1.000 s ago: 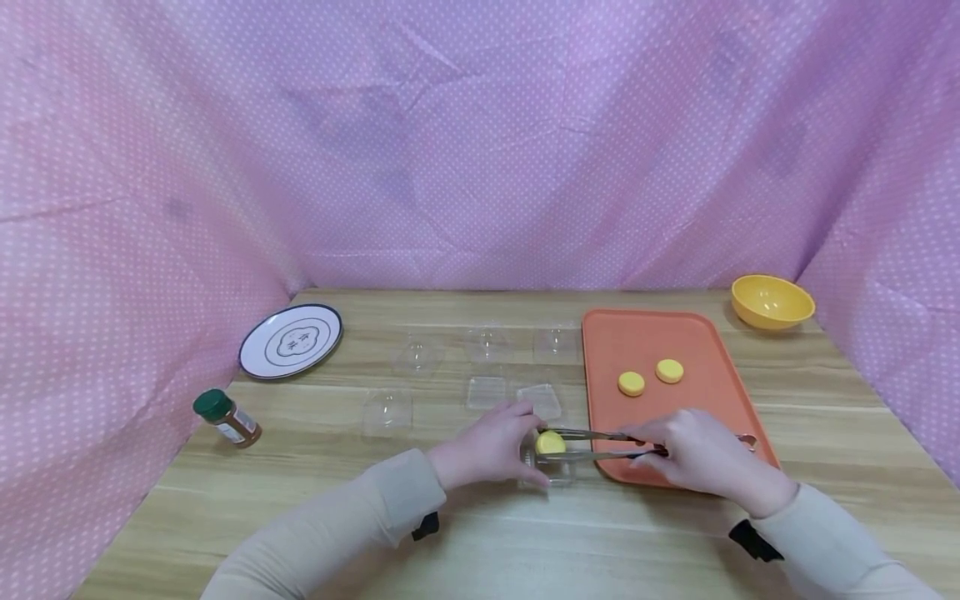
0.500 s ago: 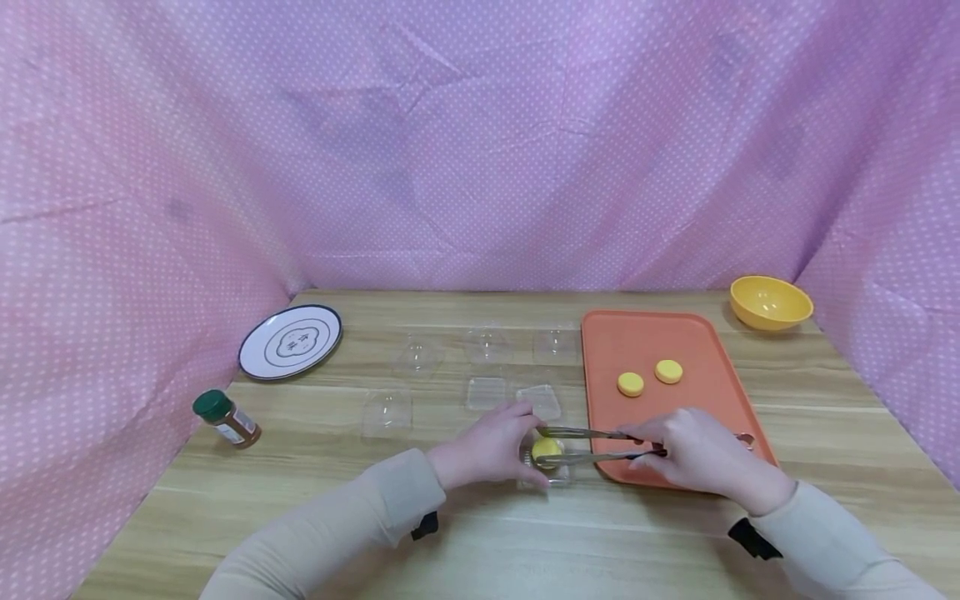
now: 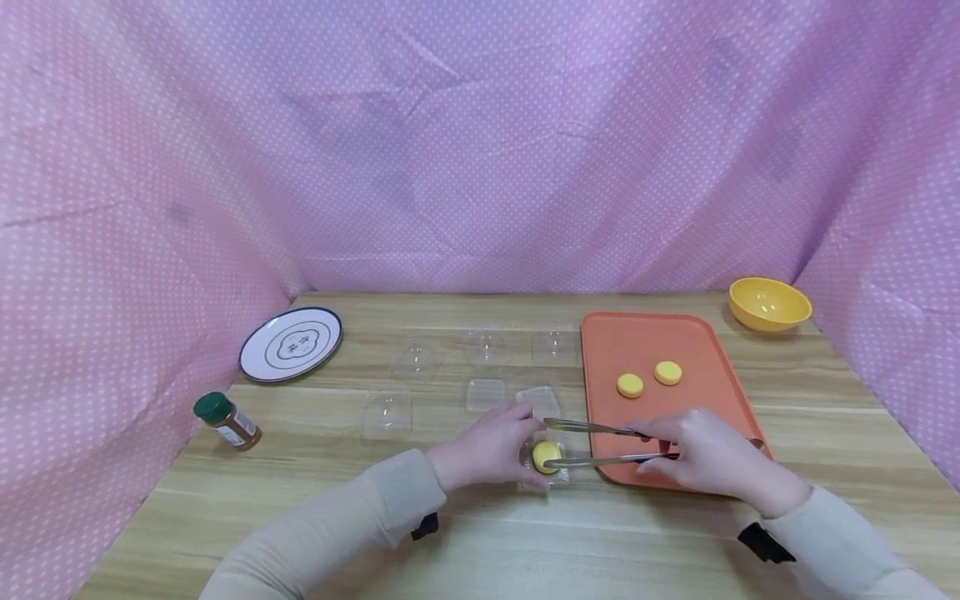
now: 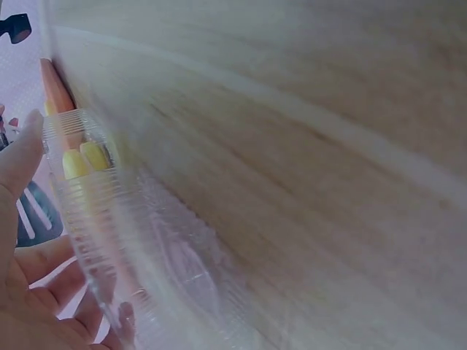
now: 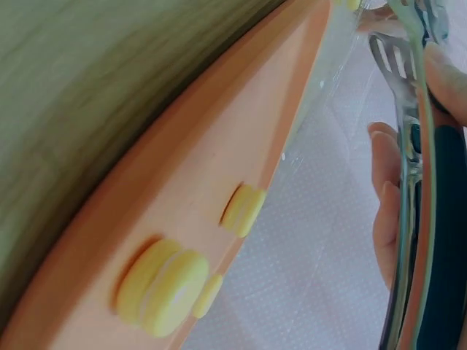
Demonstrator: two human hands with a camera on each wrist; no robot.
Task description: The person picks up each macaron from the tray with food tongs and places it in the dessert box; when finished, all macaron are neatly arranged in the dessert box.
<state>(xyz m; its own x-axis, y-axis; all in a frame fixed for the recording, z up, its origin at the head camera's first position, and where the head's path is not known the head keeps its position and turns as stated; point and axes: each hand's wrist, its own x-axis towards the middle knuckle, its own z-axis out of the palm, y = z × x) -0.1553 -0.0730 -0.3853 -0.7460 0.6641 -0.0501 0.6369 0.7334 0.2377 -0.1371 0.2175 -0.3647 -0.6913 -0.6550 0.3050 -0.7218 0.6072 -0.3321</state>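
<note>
My left hand grips a small clear plastic box, its thumb and fingers on either side of the ridged walls. Inside that box sits a yellow macaron. My right hand holds metal tongs with dark handles. The tong arms stand apart; the near tip overlaps the macaron in the head view, while the far tip is away from it. On the orange tray lie more yellow macarons, one of them hidden behind my right hand in the head view.
Clear domed lids and shallow clear box bases stand beyond my left hand. A white plate and a green-capped spice jar are at the left. A yellow bowl stands at the far right corner.
The macaron has gone from between the tong tips down into the clear box. The tong arms have spread wider, and my right hand has shifted slightly right. The left hand stays put.
</note>
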